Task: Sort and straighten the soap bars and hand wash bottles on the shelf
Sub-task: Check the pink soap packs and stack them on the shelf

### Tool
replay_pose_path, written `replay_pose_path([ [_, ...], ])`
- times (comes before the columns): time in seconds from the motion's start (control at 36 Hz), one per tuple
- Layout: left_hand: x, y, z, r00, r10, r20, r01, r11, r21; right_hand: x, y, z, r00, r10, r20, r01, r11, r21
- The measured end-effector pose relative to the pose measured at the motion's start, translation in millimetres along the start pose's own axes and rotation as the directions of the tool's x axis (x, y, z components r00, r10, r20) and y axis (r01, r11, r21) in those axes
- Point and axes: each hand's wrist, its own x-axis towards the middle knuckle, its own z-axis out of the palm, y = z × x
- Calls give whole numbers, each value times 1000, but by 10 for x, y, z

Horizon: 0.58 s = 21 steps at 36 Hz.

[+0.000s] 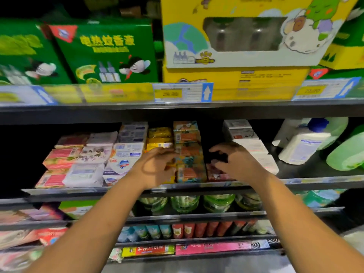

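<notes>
The left hand lay at the front edge of the shelf, its fingers curled over the seam between the yellow soap packs and the column of orange-and-teal soap boxes. Motion blur hid whether it gripped a pack or only pressed against the column, so that could not be told. The right hand hovered just beside the same column on its other side, clawed loosely with thumb and fingers apart and nothing between them, above the red soap packs at the front rail. Further left lay blue-and-white soap bars, then white and pink ones, in rough, slightly skewed rows. To the right stood a stack of white soap boxes. Toward the right end of the shelf the white hand wash bottles and a green bottle lay tipped over, well apart from the hands. The boxed bars were probably light and stiff, best squared up by squeezing a column between both palms on its long sides. The film-wrapped packs looked slicker and likely to slide off one another. The bottles would be heavier and apt to roll, so a hold round the body, not the cap, seemed wise.
</notes>
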Motion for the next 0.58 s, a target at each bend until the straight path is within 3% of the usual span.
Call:
replay_pose_path([
  [0.14, -357, -360, -303, 989, -89, -116, 94, 995, 41, 208, -560, 220, 998, -14, 69, 16, 999, -29],
  [0.31, -827, -1059, -521, 951, -252, -178, 237, 966, -105, 496, -1294, 563, 971, -82, 224, 98, 993, -64],
  [0.58, -1377, -2139, -573, 858, -442, -261, 406, 896, -180, 809, -2284, 1103, 942, -204, 267, 242, 963, -116],
])
